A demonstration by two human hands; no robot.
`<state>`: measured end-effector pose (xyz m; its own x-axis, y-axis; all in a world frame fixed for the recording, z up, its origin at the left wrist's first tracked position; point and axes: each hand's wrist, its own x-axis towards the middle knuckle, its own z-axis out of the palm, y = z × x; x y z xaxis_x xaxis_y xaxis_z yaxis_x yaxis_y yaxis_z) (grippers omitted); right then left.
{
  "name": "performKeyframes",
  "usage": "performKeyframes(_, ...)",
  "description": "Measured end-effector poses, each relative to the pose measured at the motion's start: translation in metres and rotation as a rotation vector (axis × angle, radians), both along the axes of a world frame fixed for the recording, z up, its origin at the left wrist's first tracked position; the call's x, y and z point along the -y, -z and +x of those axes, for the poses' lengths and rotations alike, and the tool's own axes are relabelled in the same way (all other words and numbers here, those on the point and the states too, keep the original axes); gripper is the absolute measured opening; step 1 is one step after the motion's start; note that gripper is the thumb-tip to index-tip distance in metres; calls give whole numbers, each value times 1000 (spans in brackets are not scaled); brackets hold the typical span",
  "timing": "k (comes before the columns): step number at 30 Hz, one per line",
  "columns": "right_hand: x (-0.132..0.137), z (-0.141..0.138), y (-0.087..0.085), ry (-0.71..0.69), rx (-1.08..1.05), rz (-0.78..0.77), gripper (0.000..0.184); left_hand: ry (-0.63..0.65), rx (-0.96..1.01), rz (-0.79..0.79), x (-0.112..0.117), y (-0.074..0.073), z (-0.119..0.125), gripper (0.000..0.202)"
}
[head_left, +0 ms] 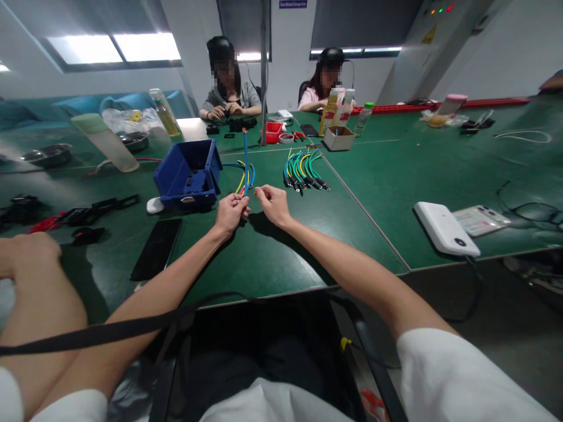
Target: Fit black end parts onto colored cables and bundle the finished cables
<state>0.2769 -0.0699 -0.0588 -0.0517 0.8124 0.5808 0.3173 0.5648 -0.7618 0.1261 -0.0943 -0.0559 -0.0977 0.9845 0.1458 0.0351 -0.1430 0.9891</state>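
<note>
My left hand (231, 214) is closed in a pinch on a blue wire (246, 157), which stands up from the fingers with a bare copper-coloured tip. Just to its right, my right hand (273, 205) has thumb and forefinger pressed together; anything between them is too small to make out. Several loose yellow and blue wires (252, 174) lie on the table behind the hands. Farther right rests a fanned bundle of green, yellow and blue wires (303, 167) with black sleeves and ring terminals at the near ends.
A blue bin (163, 186) with dark parts stands left of my hands, a black phone (156, 250) nearer me. A white device (445, 227) lies at the right. Two people (233, 97) sit across the green table (352, 246); another person's arm (37, 293) is at my left.
</note>
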Motion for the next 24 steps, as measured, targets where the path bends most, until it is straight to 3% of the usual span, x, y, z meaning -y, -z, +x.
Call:
performKeyframes(12,3,2,-1,64,-24,36,41,72,82,-117,-20,-3,19,21)
performKeyframes(18,-11,17,-3,241,-37,-46,40,66,172,-78,-48,-4,51,14)
performKeyframes(24,-31,35,-3,389,61,-217,34,49,-50,78,-54,9,67,19)
